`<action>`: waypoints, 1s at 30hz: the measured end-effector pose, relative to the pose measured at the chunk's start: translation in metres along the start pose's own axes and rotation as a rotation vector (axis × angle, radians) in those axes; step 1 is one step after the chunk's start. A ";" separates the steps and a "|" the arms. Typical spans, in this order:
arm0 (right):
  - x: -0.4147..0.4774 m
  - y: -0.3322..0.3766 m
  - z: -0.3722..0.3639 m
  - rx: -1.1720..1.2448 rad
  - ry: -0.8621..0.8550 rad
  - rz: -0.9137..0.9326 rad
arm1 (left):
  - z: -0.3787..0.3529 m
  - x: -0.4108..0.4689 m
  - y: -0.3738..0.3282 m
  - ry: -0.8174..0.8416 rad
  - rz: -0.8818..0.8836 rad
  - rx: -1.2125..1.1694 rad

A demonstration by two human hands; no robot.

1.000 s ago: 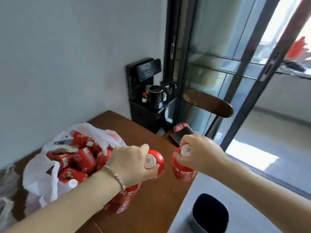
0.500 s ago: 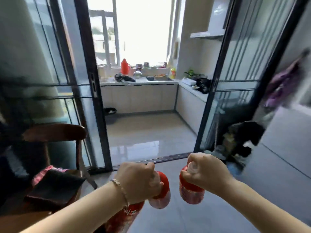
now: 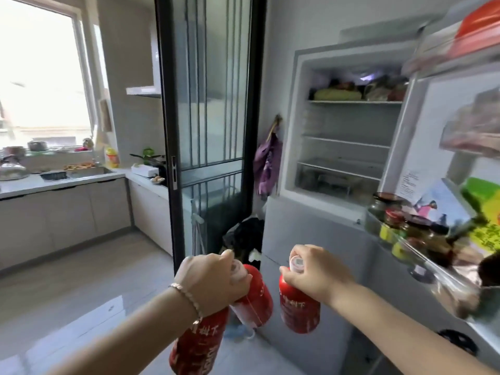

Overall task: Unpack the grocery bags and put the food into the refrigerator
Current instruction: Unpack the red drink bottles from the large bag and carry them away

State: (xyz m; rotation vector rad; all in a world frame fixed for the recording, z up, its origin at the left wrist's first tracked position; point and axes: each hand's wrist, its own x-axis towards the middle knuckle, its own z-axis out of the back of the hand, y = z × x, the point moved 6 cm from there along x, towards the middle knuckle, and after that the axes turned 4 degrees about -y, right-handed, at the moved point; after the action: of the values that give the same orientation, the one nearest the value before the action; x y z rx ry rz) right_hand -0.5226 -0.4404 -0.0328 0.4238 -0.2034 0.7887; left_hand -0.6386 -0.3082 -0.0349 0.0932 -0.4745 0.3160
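My left hand (image 3: pixel 213 282) is clamped round the necks of two red bottles (image 3: pixel 254 296), and my right hand (image 3: pixel 316 274) grips a third bottle (image 3: pixel 299 307) by its cap, all hanging above the floor (image 3: pixel 81 280). Ahead on the right the fridge (image 3: pixel 349 120) stands open, its top shelf stocked, with jars (image 3: pixel 405 228) lined up in its door (image 3: pixel 422 147).

door jars (image 3: pixel 400 228) blurred | L btl (image 3: pixel 197 345) — cut off btm edge
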 end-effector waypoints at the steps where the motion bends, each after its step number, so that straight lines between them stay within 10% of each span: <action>1: 0.018 -0.017 0.001 -0.004 -0.018 -0.032 | -0.010 0.027 -0.004 -0.003 -0.020 -0.014; 14: 0.269 -0.180 0.036 -0.110 -0.288 -0.373 | -0.099 0.372 -0.030 -0.096 -0.339 -0.170; 30: 0.569 -0.396 0.056 0.094 -0.610 -0.579 | -0.212 0.689 -0.077 -0.251 -0.208 -0.176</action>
State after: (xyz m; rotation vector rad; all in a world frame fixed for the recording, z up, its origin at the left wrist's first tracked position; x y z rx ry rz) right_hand 0.1560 -0.3477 0.0910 0.7648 -0.5824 0.0811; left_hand 0.0580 -0.1559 0.0954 0.0105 -0.7332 0.0566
